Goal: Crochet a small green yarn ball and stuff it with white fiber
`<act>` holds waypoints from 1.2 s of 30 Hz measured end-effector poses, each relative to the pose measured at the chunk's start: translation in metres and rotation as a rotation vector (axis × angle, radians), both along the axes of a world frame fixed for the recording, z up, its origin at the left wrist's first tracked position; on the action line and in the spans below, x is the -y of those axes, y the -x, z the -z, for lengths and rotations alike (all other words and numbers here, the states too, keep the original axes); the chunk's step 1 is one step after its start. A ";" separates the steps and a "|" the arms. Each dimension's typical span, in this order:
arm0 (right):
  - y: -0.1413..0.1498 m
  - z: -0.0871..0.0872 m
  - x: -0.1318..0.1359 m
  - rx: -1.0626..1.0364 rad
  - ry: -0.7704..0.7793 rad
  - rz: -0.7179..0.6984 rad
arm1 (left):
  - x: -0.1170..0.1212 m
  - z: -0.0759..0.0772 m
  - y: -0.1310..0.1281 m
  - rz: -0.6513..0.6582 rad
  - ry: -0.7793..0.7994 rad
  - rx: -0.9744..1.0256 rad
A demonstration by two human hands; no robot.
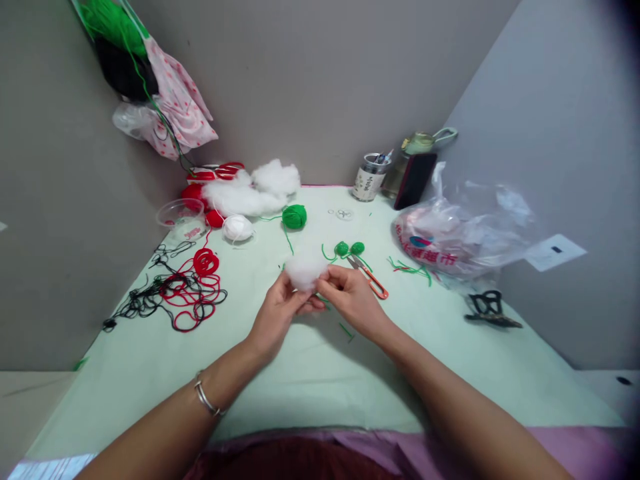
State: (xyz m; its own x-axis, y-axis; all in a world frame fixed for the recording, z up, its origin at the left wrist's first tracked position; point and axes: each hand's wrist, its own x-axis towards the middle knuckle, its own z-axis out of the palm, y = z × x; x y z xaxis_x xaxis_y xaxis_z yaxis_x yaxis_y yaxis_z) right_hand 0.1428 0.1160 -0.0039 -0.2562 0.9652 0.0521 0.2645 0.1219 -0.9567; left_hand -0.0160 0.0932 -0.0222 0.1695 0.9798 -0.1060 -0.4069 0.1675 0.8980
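Pale green cover [320, 387] fills lower frame, purple cloth [400, 443] along its near edge. Left hand [275, 313] and right hand [355, 300] at center, fingers pinched on a white fluff tuft [304, 267]; bit of green under the fingers, can't tell what. Tangled dark cord [137, 303] and red cord [205, 263] at left. Orange-handled snips [379, 288] right of center, near two small green balls [349, 249]. Plastic bag [460, 233] at right. Fluff pile [245, 195] upper left of center; pen can [370, 179] upper right of center. Gray walls [320, 87] behind, polka-dot cloth [177, 100] hanging upper left.
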 end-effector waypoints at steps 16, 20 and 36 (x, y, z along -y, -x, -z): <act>0.005 0.001 0.001 -0.062 0.045 -0.108 | -0.005 0.004 0.006 -0.203 -0.144 -0.120; -0.006 -0.002 -0.007 -0.110 0.089 -0.172 | -0.002 -0.003 0.008 -0.159 -0.163 -0.098; -0.014 -0.009 -0.009 -0.349 0.226 -0.098 | -0.007 0.000 0.010 -0.060 -0.078 -0.081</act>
State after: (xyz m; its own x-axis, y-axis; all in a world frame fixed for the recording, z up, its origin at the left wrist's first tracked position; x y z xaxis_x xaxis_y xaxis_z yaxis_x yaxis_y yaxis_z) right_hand 0.1568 0.1252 0.0054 -0.3518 0.9343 -0.0579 -0.0828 -0.0927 -0.9922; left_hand -0.0257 0.1000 -0.0220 0.1040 0.9938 -0.0401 -0.3395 0.0734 0.9377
